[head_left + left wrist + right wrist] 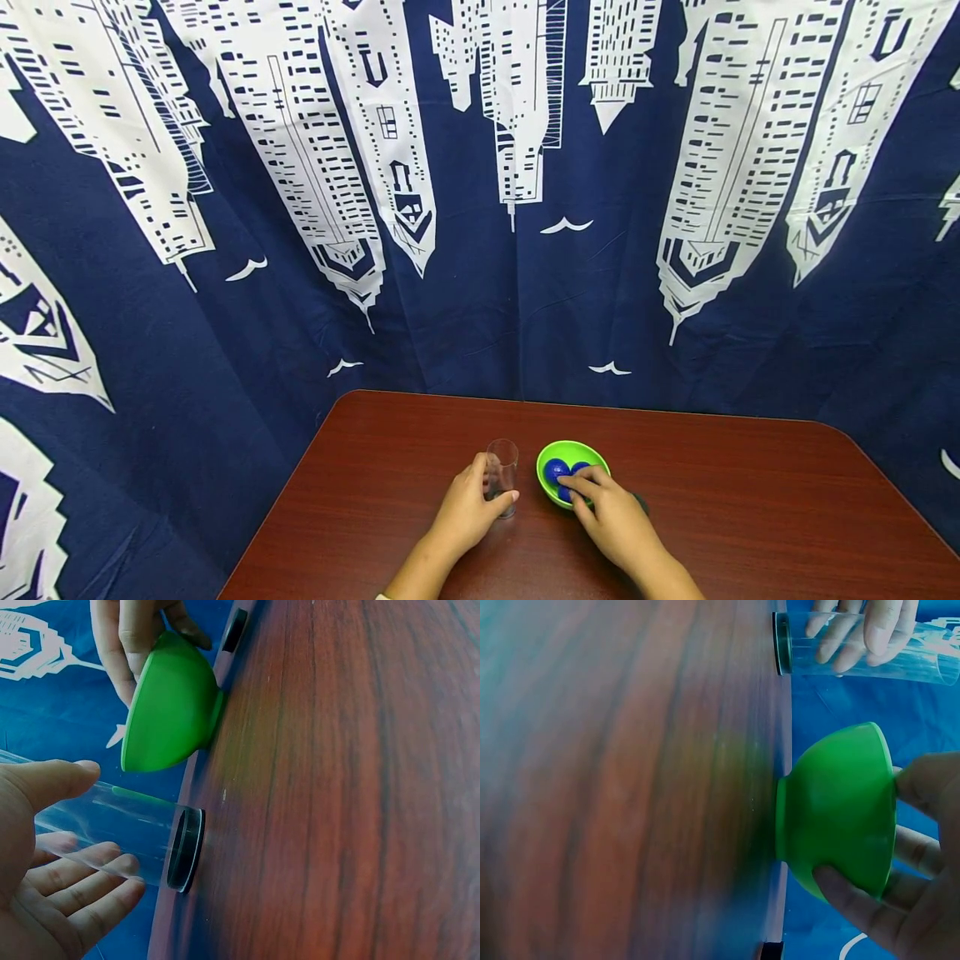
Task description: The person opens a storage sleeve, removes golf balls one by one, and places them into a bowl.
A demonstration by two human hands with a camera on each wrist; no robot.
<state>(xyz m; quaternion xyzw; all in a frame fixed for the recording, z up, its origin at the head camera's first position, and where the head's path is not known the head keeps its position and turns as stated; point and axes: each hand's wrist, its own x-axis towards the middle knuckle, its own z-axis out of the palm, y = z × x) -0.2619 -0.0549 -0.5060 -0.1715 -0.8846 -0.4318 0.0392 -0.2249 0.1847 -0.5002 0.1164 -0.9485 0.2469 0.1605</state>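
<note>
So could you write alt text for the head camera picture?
Two hands work on a reddish-brown table: the left hand grips a clear glass, and the right hand reaches into a green bowl holding blue balls.

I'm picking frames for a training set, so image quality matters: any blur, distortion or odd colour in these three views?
Head view: sharp, wide-angle bend in the curtain, hands small. Left wrist view: rotated sideways, glass and green bowl sharp, table grain smeared, bluish cast. Right wrist view: also rotated, near table soft, bowl crisp.
</note>
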